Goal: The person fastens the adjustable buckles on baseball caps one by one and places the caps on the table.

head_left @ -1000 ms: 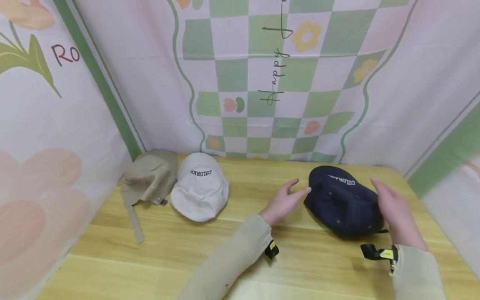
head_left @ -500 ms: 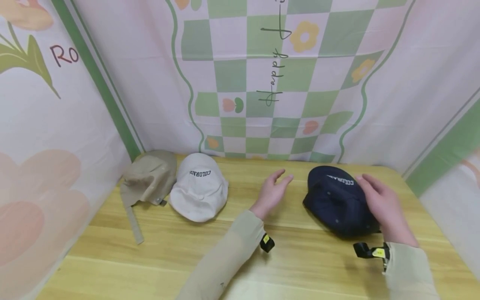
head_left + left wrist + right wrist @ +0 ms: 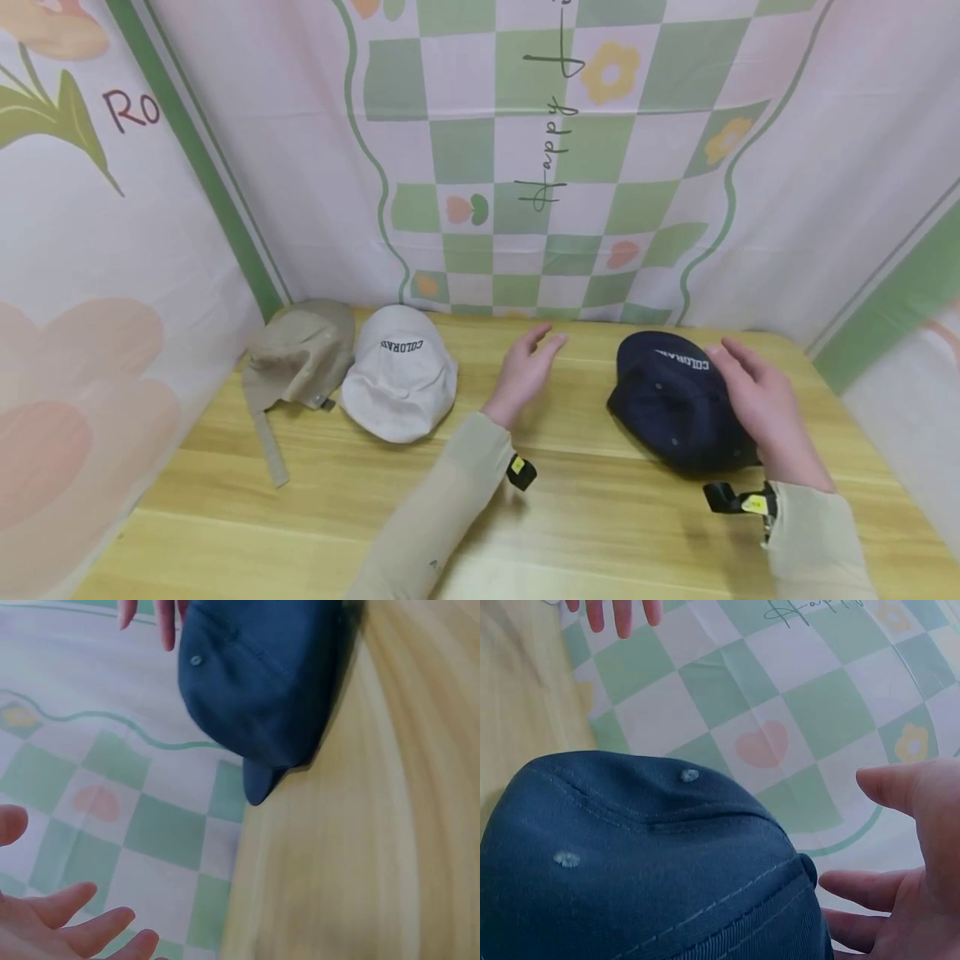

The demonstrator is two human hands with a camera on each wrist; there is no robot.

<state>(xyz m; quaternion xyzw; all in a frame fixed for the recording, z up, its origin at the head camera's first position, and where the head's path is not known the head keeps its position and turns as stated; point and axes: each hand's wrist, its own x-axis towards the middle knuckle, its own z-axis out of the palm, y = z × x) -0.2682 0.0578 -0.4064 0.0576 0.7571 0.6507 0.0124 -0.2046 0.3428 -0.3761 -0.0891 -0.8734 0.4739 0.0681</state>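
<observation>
A navy baseball cap [image 3: 675,408] with white lettering lies on the right side of the table. My right hand [image 3: 765,408] is at its right side and overlaps its edge in the head view. The right wrist view shows loose fingers [image 3: 862,889] right at the cap's edge, with the thumb held apart from it. My left hand [image 3: 521,375] hovers left of the navy cap, fingers extended and holding nothing. Nearest on its other side is a white cap [image 3: 401,383] with dark lettering. In the left wrist view the left fingers [image 3: 97,930] are spread, away from the navy cap.
A khaki cap [image 3: 300,354] sits at the table's far left, against the white cap, its strap [image 3: 270,450] trailing toward the front. Printed curtains [image 3: 525,150] hang behind and beside the wooden table [image 3: 600,533].
My left hand has drawn away leftward from the navy cap. My right hand has shifted left, closer over the cap's right side. All the caps have stayed in place.
</observation>
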